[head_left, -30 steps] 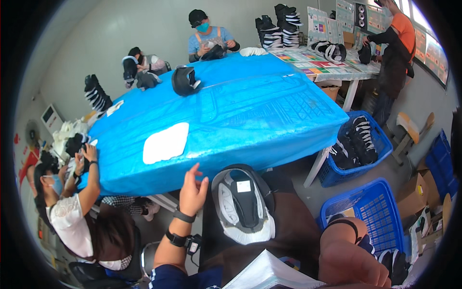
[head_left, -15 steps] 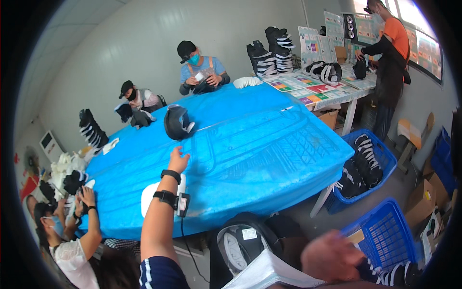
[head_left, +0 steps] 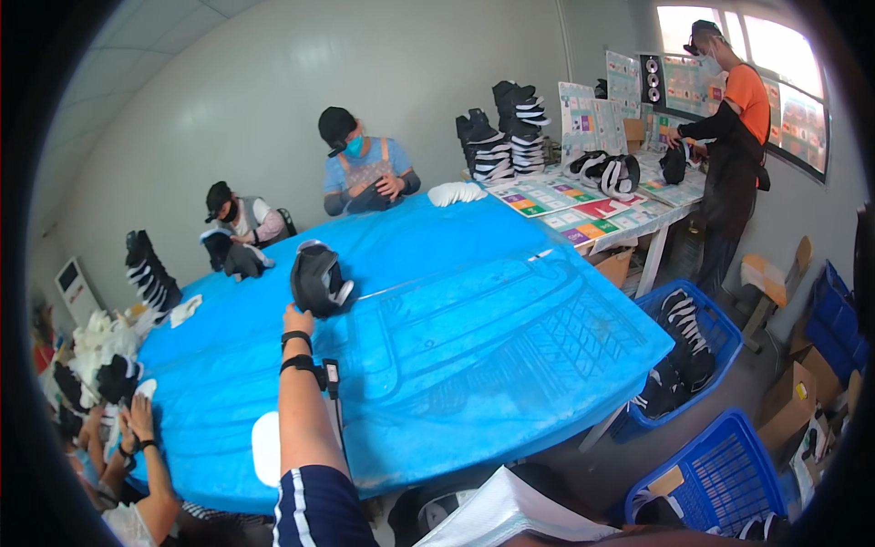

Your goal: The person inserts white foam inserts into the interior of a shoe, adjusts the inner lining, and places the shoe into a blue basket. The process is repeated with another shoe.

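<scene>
My left arm stretches forward over the blue-covered table [head_left: 474,337], and my left hand [head_left: 297,319] is at the near left edge of a black padded, curved piece [head_left: 317,278] with a white part low on its right side. The fingers appear curled on that edge, though their tips are hidden. Two black bands circle my left wrist and forearm, with a small cabled box on one. My right hand is out of view. At the lower edge, close to my body, a white sheet-like piece [head_left: 515,510] partly covers a dark item with a pale inside.
A white rounded object [head_left: 266,448] lies beside my forearm. Blue baskets [head_left: 711,469] stand at right, one holding black-and-white pieces. Several co-workers sit round the table; another stands at a side table [head_left: 602,219]. Stacks of black-and-white pieces [head_left: 150,273] and white pads [head_left: 456,193] line the far side.
My left hand has gone forward from open space to the black padded piece. My right hand, blurred at the lower right before, has left the view. The whole view has shifted slightly.
</scene>
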### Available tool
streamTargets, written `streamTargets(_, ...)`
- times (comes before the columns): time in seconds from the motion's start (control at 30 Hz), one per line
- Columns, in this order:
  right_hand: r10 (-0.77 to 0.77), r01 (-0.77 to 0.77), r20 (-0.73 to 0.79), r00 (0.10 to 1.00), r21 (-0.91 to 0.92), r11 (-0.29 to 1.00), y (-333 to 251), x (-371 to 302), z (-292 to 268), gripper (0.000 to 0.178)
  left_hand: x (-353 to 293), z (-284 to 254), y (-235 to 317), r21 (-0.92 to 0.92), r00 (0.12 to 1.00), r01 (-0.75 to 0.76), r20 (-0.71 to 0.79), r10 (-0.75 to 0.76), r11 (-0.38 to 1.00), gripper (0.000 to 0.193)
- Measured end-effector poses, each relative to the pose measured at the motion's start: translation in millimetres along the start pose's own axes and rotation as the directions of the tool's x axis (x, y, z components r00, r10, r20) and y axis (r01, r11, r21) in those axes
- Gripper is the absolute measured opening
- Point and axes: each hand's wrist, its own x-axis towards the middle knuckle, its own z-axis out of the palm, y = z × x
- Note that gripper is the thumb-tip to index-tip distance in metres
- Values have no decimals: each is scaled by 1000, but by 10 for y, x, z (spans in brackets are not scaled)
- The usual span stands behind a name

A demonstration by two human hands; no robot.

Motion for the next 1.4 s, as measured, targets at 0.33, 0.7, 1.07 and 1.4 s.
streamTargets(0.33, -77, 130, 121, 990, -523, 843, 1543, -623, 1400, 78, 481, 464, 18, -42, 968, -94, -236, 82, 995, 68)
streamTargets(0.7, -44, 98, 117, 992, -513, 853, 1658, -726, 1579, 69, 172, 329, 453, 240, 954, -70, -267, 135, 968, 24)
streamTargets(1.07, 100, -89, -11, 995, 374, 923, 190, -156, 161, 63, -346, -361, 860, 59, 758, -521, -426, 493, 852, 38)
streamTargets(1.4, 0, 101, -213, 977, 462, 881, -811, 52, -469, 55, -1304, -377, 1012, -108, 601, -790, -331, 728, 603, 35)
